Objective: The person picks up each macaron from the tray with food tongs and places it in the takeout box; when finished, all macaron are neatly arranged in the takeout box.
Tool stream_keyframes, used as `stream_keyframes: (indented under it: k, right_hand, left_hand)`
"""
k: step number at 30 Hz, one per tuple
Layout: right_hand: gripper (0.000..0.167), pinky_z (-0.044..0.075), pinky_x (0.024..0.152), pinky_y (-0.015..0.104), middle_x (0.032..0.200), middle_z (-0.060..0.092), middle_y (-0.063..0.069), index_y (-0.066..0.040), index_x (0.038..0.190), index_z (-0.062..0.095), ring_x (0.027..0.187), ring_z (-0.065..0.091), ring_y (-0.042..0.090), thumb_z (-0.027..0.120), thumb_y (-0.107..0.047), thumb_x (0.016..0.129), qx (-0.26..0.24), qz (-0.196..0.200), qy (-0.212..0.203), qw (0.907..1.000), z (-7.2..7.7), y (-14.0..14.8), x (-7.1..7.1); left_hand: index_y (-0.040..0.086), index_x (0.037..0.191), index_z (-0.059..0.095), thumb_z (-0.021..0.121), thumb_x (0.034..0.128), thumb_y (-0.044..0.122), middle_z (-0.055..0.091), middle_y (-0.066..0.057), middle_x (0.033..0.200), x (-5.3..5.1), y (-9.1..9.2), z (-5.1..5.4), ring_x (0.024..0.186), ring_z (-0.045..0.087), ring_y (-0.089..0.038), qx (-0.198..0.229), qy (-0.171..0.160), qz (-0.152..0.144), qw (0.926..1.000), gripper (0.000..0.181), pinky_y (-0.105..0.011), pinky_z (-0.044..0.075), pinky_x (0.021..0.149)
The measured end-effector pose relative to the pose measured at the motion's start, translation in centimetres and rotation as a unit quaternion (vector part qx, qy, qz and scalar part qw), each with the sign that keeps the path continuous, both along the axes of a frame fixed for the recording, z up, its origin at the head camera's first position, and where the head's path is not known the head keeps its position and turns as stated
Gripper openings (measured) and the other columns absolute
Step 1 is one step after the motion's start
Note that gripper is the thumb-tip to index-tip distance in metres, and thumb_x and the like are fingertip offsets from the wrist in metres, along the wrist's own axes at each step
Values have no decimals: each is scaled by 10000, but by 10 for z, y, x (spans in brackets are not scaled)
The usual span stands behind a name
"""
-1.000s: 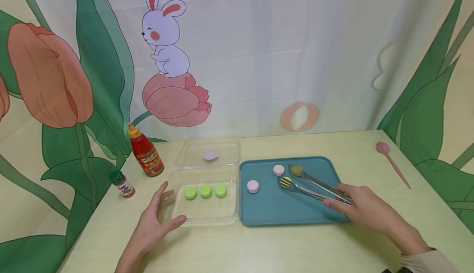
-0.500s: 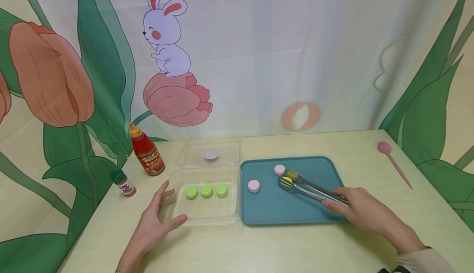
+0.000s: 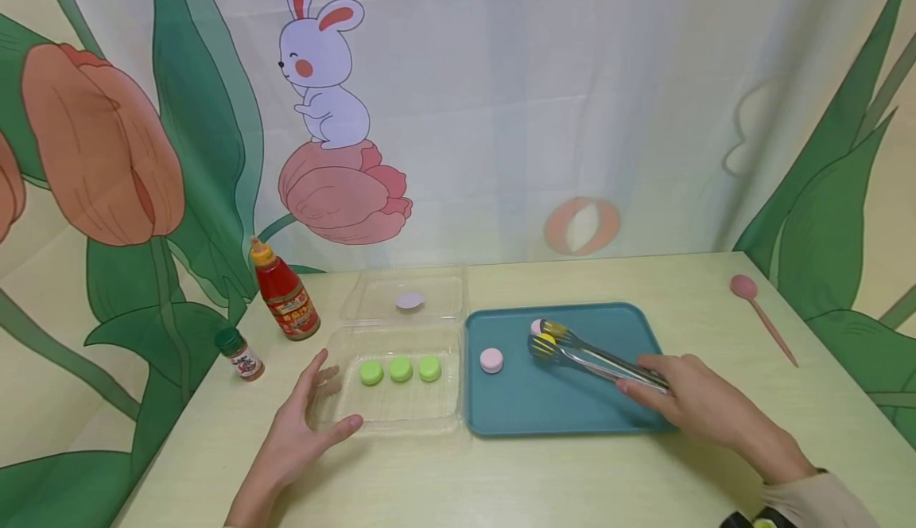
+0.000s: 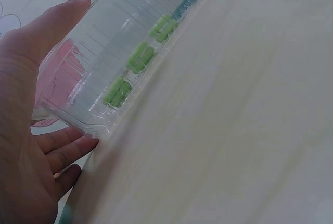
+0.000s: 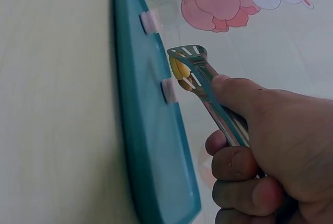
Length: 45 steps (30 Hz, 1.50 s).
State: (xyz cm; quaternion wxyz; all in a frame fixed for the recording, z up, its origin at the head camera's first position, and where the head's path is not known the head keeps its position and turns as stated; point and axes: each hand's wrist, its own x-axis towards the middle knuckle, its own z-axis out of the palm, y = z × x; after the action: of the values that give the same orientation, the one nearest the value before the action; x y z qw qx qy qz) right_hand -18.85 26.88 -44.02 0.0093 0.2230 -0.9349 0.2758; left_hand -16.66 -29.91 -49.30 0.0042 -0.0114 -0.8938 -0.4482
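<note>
My right hand (image 3: 697, 401) grips metal tongs (image 3: 597, 365) above the teal tray (image 3: 572, 409). Between the slotted tong ends sits a yellow macaron (image 5: 180, 69), raised off the tray in the right wrist view. One pink macaron (image 3: 491, 360) lies at the tray's left; another pink macaron (image 3: 536, 327) is partly hidden behind the tongs. My left hand (image 3: 296, 429), thumb and fingers spread, is at the left end of a clear plastic container (image 4: 96, 31); whether it touches is hard to tell. Inside are three green macarons (image 3: 401, 369) in a row.
The container's raised lid (image 3: 368, 293) bears a pale oval sticker (image 3: 410, 300). A red sauce bottle (image 3: 289, 301) and a green-capped spice jar (image 3: 241, 355) stand at the left. A pink spoon (image 3: 762, 317) lies at the right. A printed curtain (image 3: 465, 114) hangs behind the table.
The tongs have closed around the yellow macaron, which has lifted and shifted slightly left toward the rear pink macaron. My left hand has stayed beside the container.
</note>
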Motion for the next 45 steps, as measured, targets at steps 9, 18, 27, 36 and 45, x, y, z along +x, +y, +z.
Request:
stream_keyframes:
  k: [9,18,27,36,45]
  right_hand:
    - [287,359,553,228,679,384,-143,-232,925,637,589,369,-1,699,-444,1107,-92,331,27,9994,24,-28,-8]
    - [357,403,589,243,706,523,-119,-214,953,656,608,449,28,649,-533,1115,14,674,-4,9977,50,-75,-17]
    - [363,405,555,256,749,591,-104,-215,997,666,608,477,49,619,-552,1125,135,1266,-79,9918,61,-129,-21]
    - [356,402,591,271,751,549,-81,-202,966,647,624,453,47,622,-513,1136,155,1834,-337,9823,55,-172,-24]
    - [386,321,584,266,676,396,-74,-181,876,609,581,336,60,659,-472,1124,527,2161,-543,9734,43,-206,-24]
  left_hand:
    - [319,1805,82,915,915,516,417,-126,1773,0,0,1,1653,344,-429,-16,-113,12,9999,1235,-815,162,1293]
    - [322,1806,74,915,915,517,412,-127,1776,0,1,3,1659,330,-432,-48,-150,31,9999,1240,-814,153,1295]
    - [315,1806,72,912,914,528,417,-137,1772,0,1,2,1649,352,-435,-107,-117,22,9999,1244,-815,172,1291]
    - [301,1805,91,912,912,533,426,-134,1768,-1,0,0,1646,363,-428,-96,-56,3,9999,1235,-812,184,1290]
    - [310,1803,102,917,903,540,430,-125,1767,-1,-1,0,1642,372,-425,-67,-9,-23,10000,1236,-809,177,1294]
